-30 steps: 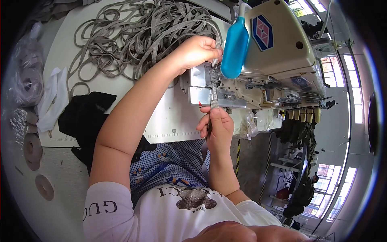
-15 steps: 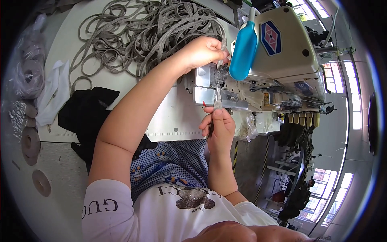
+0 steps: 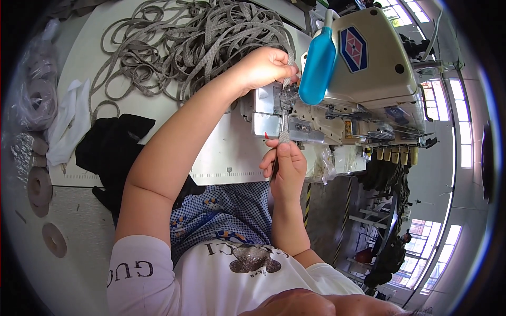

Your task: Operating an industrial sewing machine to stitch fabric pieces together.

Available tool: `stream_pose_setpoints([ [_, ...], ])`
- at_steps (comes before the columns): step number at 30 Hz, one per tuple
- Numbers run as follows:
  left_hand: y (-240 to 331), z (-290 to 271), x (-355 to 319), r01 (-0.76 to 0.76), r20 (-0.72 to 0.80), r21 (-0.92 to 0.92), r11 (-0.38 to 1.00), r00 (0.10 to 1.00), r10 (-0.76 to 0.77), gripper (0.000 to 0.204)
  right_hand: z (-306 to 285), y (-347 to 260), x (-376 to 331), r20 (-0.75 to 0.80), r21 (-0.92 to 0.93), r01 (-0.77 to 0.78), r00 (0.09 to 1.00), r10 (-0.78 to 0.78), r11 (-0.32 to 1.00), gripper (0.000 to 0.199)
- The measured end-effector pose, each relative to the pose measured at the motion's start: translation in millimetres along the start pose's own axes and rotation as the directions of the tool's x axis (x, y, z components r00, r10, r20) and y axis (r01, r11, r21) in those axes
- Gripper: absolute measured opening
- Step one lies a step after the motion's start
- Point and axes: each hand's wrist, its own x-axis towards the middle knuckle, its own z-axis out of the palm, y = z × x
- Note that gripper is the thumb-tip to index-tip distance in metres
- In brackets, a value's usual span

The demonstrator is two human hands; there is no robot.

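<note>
Hands (image 3: 284, 166) beside blue bottle (image 3: 317, 62)

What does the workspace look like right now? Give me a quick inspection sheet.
Surface: white table, partly covered.
Job's things: grey webbing strap runs through the sewing machine; tangled strap pile behind.
Clutter: blue bottle at the machine, black cloth, white cloth, tape rolls at the left.
Hands: left hand pinches the strap above the machine; right hand pinches it below.
Cables: nothing seen.
Surroundings: windows, workshop floor.
</note>
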Motion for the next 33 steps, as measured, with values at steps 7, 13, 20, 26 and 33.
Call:
stream_pose_setpoints([
  [7, 4.1, 1.9, -2.0, 0.016, -0.022, -0.010, 1.000, 1.000, -0.016, 0.020, 1.6, -1.4, 0.2, -0.005, -0.004, -0.005, 1.000, 0.005, 1.000, 0.028],
  [13, 5.6, 1.5, -2.2, 0.033, -0.019, 0.009, 0.999, 0.999, -0.032, 0.019, 2.5, -0.8, -0.1, -0.019, -0.013, 0.003, 1.000, -0.003, 1.000, 0.028],
  [20, 10.0, 3.5, -4.4, 0.033, -0.036, 0.070, 0.997, 0.999, -0.031, 0.019, 1.8, -1.7, -0.2, -0.020, -0.027, 0.004, 1.000, -0.004, 1.000, 0.028],
  [26, 9.5, 4.4, -5.3, 0.026, -0.039, 0.055, 0.998, 0.999, -0.023, 0.019, 2.8, -2.5, -1.1, -0.028, -0.054, 0.008, 1.000, -0.010, 0.999, 0.028],
  [33, 4.0, 0.7, -2.1, 0.015, -0.016, 0.019, 1.000, 1.000, -0.015, 0.019, 3.1, -0.3, -0.3, -0.023, -0.041, 0.017, 1.000, -0.018, 0.999, 0.028],
])
